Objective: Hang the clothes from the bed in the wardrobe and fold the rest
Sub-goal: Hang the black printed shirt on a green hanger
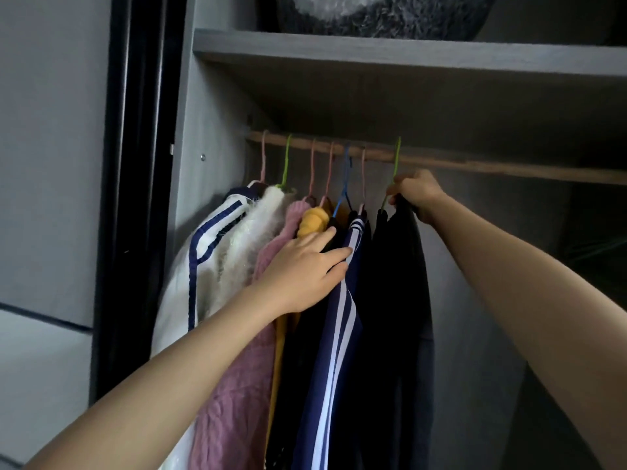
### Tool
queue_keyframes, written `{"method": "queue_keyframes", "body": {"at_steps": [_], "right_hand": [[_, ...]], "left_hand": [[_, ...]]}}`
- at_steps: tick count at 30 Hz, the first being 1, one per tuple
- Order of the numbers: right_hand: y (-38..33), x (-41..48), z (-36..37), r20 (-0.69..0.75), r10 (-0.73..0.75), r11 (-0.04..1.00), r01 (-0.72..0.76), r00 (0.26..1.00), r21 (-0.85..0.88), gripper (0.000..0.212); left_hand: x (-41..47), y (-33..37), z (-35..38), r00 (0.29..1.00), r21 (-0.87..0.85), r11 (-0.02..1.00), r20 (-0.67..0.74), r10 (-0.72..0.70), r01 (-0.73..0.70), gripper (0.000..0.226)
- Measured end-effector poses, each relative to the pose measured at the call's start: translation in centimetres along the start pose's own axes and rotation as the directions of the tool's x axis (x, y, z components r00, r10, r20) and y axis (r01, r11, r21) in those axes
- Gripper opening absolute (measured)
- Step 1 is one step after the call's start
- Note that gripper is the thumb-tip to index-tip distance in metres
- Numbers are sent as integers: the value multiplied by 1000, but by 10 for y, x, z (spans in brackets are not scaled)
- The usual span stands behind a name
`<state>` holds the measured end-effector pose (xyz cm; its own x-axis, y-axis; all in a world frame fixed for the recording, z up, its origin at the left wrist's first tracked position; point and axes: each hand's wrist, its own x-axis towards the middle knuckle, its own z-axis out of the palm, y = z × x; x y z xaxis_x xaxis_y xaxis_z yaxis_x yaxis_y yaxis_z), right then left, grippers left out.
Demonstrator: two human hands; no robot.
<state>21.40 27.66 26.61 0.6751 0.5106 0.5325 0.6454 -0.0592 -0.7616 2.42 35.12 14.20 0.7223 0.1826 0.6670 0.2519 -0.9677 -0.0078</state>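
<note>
Below the rail (pixel 492 167), the right hand (pixel 419 197) grips the green hanger (pixel 396 171).

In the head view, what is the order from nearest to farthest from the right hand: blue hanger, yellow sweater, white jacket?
1. Blue hanger, just left of the right hand.
2. Yellow sweater, further left.
3. White jacket, far left.

Rail (pixel 492 166): left stretch crowded, seven hangers (pixel 286 157) close together, clothes (pixel 237 266) packed against side wall (pixel 210 130). Right of black garment (pixel 397 266), rail bare, open room below. Shelf (pixel 407 52) overhead caps the rail.
</note>
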Motion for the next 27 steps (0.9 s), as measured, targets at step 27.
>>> {"method": "queue_keyframes", "body": {"at_steps": [27], "right_hand": [[100, -93, -185, -272, -83, 699, -138, 959, -701, 41]], "left_hand": [[32, 146, 17, 895, -78, 937, -335, 296, -340, 30]]}}
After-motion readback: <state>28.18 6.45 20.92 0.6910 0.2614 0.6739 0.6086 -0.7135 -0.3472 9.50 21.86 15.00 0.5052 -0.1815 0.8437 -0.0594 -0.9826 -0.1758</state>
